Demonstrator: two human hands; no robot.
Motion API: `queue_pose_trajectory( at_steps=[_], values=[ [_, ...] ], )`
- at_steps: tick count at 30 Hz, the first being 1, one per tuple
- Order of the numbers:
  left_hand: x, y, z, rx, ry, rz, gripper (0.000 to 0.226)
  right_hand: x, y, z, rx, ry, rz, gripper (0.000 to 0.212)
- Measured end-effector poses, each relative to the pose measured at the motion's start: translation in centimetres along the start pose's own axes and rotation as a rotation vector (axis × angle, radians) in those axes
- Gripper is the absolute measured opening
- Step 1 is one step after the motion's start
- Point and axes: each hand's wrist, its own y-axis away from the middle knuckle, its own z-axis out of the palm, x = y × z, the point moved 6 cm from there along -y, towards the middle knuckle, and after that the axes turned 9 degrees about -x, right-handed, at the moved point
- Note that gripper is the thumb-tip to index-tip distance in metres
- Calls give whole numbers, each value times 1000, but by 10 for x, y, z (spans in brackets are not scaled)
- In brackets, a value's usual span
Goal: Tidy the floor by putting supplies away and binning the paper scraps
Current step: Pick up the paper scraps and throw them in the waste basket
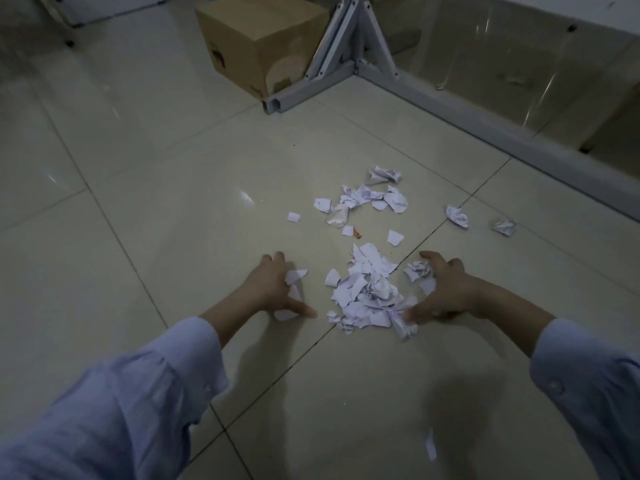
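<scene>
A heap of torn white paper scraps (pixel 372 292) lies on the tiled floor between my hands. My left hand (pixel 273 289) rests on the floor left of the heap, fingers spread, with a few scraps (pixel 294 276) under and beside its fingers. My right hand (pixel 446 289) lies on the floor right of the heap, fingers spread, touching a crumpled ball (pixel 419 270) and the heap's edge. A second cluster of scraps (pixel 363 200) lies farther away. Two crumpled balls (pixel 457 216) sit off to the right.
A cardboard box (pixel 263 43) stands at the back beside a white metal frame leg (pixel 346 67), whose rail (pixel 519 133) runs along the right. A lone paper strip (pixel 430 445) lies near me. A small orange bit (pixel 357 233) sits among the scraps.
</scene>
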Motion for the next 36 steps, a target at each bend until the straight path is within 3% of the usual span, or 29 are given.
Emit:
queue_pose_trajectory(
  at_steps=[7,12,17,20,27,30,34,36],
  values=[
    [54,12,21,-66,48,3,109,-27,2,30,22,107,-110,141],
    [77,7,26,-10,6,71,110,-42,-3,39,46,174,-148,142],
    [98,-1,22,49,42,177,81,-60,-13,43,80,236,-205,149],
    [106,-6,20,57,78,198,78,-70,-20,44,85,317,-192,150],
    [116,-13,20,-40,8,203,93,-79,-21,43,138,358,-336,99],
    [120,-11,18,-45,-42,224,81,-75,-22,43,188,319,-354,82],
    [126,-7,20,-55,-71,240,64,-74,-19,43,254,325,-375,33],
    [127,-5,22,-62,-100,245,53,-73,-17,43,262,308,-363,34]
  ],
)
